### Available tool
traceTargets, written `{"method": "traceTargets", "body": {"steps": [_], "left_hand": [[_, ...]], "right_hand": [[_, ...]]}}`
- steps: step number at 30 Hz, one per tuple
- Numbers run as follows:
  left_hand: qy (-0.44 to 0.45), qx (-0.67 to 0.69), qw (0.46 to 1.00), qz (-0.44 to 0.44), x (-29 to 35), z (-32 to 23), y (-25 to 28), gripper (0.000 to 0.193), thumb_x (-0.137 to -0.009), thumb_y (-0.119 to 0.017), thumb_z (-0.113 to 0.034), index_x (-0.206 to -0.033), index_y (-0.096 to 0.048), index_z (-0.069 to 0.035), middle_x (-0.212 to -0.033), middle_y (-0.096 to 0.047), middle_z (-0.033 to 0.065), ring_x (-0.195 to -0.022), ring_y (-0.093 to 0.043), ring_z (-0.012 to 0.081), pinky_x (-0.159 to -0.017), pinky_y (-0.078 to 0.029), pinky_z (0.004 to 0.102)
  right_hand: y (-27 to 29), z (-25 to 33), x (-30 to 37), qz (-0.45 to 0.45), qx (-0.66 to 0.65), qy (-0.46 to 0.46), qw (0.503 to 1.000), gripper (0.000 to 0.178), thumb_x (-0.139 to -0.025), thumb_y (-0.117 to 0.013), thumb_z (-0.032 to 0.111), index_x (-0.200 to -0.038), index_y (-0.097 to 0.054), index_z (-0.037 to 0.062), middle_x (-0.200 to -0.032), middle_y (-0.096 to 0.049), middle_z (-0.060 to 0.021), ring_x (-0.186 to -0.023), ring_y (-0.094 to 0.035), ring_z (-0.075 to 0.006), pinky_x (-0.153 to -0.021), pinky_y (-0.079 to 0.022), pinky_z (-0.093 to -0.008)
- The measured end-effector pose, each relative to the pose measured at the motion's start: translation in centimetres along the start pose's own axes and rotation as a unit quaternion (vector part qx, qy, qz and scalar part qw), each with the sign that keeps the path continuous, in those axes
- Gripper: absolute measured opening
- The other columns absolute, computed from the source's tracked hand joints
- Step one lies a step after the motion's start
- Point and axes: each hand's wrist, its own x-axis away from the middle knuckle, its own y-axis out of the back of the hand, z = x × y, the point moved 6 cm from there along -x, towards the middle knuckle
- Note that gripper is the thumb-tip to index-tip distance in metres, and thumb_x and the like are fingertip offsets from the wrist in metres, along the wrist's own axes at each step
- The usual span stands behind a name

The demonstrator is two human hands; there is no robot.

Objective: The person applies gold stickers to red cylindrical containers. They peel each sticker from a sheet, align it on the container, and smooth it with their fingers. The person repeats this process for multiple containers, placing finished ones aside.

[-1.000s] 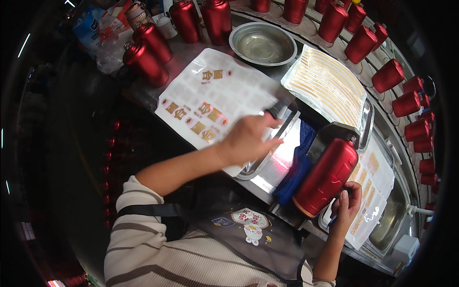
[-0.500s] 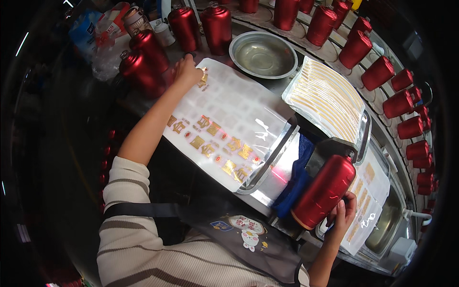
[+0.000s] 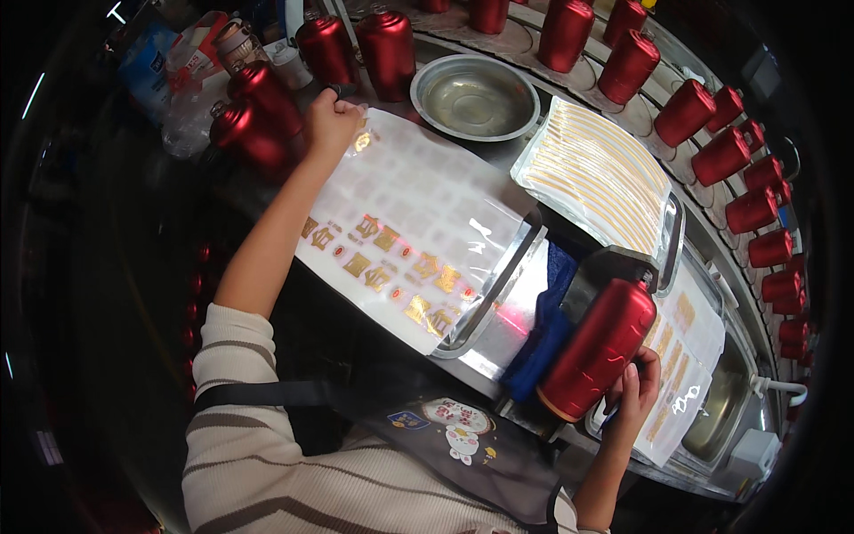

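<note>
My left hand point(image 3: 334, 126) is closed at the far left corner of a white translucent sheet point(image 3: 391, 182). A small dark piece point(image 3: 343, 91) sticks out from its fingers; its kind is unclear. Close by the hand, a bit of gold decal point(image 3: 362, 140) shows on the sheet. More gold decals point(image 3: 380, 233) and small red ones lie in rows on the sheet's near half. A glossy red bottle point(image 3: 598, 351) leans at my right, its neck up by a dark bracket point(image 3: 627, 262). My right hand point(image 3: 636, 392) curls against the bottle's right side, with some fingertips hidden.
A metal water basin point(image 3: 476, 98) stands beyond the sheet. Right of it lies a stack of gold-striped sheets point(image 3: 600, 165). A blue cloth point(image 3: 544, 325) sits left of the leaning bottle. Red bottles point(image 3: 685, 111) line a curved conveyor; more point(image 3: 258, 133) stand far left, near plastic bags.
The view has shifted slightly. My left hand has moved a little at the sheet's corner, and the dark piece shows more clearly. Conveyor bottles have shifted along. My right hand stays at the bottle.
</note>
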Motion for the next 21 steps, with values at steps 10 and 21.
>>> {"method": "traceTargets", "body": {"steps": [10,21], "left_hand": [[-0.04,0.229,0.956,0.18,-0.7,-12.9,-10.8,0.023,-0.086,-0.072,-0.003,-0.099,-0.054,0.001,-0.079,-0.068,0.007,-0.075,-0.065,0.0107,-0.065,-0.05,0.0245],[-0.021,-0.25,0.955,0.159,-4.6,-10.1,-19.2,0.043,-0.076,-0.075,-0.02,-0.116,-0.067,-0.007,-0.116,-0.069,0.0191,-0.112,-0.065,0.034,-0.094,-0.052,0.0413]], "right_hand": [[0.4,-0.4,0.2,0.013,-0.046,-0.009,0.999,0.034,-0.092,-0.063,0.014,-0.122,-0.051,0.0028,-0.103,-0.057,-0.0023,-0.088,-0.051,-0.0063,-0.077,-0.042,-0.0202],[-0.1,0.5,2.7,0.021,-0.05,-0.011,0.998,0.042,-0.087,-0.068,0.009,-0.126,-0.053,0.0013,-0.105,-0.054,-0.0031,-0.074,-0.047,-0.0037,-0.063,-0.038,-0.0182]]}}
